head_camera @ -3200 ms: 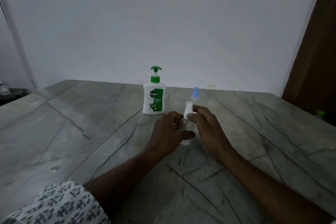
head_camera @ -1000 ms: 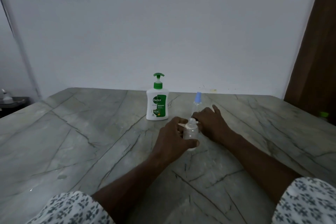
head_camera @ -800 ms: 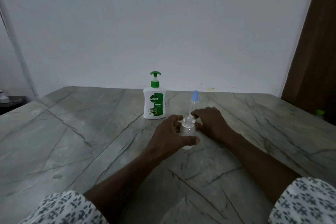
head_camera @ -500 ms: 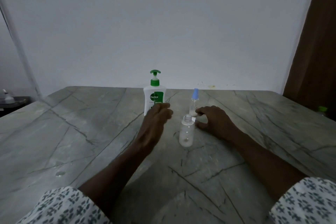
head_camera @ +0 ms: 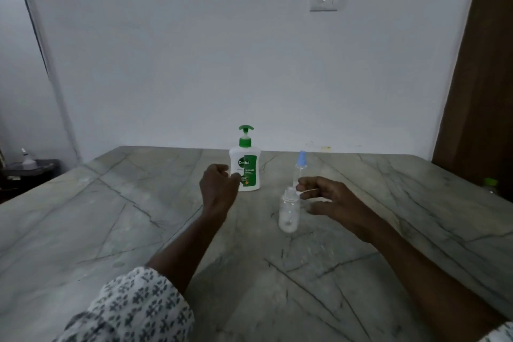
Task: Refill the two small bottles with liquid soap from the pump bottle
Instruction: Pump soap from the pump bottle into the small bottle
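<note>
Risk: left hand (head_camera: 219, 189), loosely curled, empty, at 9 o'clock of pump bottle (head_camera: 245, 166), could topple it. Right hand (head_camera: 329, 198), grasp unclear, hovers at 3 o'clock of small bottle (head_camera: 288, 212); knock-over possible.

The pump bottle (head_camera: 244, 172) is white and green, the table (head_camera: 111, 216) veined grey.

The one camera, worn on the head, is looking forward and down along the worktop (head_camera: 97, 230) toward the white wall (head_camera: 194, 64) behind its far edge. It is sitting near, with the left arm (head_camera: 180, 253) and right arm (head_camera: 402, 266) showing at the bottom edge of its wide view.
</note>
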The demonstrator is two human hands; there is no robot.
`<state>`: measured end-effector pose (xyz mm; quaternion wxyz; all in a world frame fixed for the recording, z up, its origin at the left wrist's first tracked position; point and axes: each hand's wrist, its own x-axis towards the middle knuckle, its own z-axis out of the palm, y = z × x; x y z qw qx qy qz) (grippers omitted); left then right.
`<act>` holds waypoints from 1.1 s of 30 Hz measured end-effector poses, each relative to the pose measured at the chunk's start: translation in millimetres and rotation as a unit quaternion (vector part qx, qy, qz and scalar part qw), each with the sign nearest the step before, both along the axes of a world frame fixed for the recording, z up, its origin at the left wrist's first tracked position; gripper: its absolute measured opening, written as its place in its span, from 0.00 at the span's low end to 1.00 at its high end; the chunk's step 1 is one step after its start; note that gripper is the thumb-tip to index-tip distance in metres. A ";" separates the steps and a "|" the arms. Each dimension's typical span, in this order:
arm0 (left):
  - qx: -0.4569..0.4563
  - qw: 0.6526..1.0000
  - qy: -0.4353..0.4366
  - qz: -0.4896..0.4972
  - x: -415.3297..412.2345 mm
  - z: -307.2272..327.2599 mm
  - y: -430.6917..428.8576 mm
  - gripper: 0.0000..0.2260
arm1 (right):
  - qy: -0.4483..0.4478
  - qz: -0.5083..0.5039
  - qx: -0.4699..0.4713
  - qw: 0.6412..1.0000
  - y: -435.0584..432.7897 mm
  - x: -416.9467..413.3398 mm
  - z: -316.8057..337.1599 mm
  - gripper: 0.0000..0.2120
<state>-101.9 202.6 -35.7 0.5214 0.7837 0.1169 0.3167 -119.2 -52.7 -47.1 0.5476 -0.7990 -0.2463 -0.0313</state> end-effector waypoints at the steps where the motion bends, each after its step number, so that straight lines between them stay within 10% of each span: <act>1: 0.006 1.000 0.011 -0.006 7.3 1.8 5.5 0.24 | 0.008 0.004 0.002 1.000 2.9 -1.7 -4.0 0.28; 6: 0.034 0.991 0.064 -0.112 42.6 11.1 21.8 0.45 | -0.025 -0.038 -0.071 0.996 14.3 3.0 -18.6 0.36; 11: -0.034 0.975 0.034 -0.218 61.9 10.7 20.8 0.30 | -0.056 -0.044 -0.086 0.994 17.5 10.2 -27.3 0.29; 21: 0.070 0.991 0.020 -0.115 40.6 8.2 22.0 0.20 | -0.085 -0.060 -0.098 0.990 16.6 17.2 -31.0 0.17; 33: 0.101 0.990 -0.036 -0.094 -45.4 -8.3 -5.9 0.35 | -0.092 -0.116 -0.091 0.985 25.9 3.8 -26.1 0.18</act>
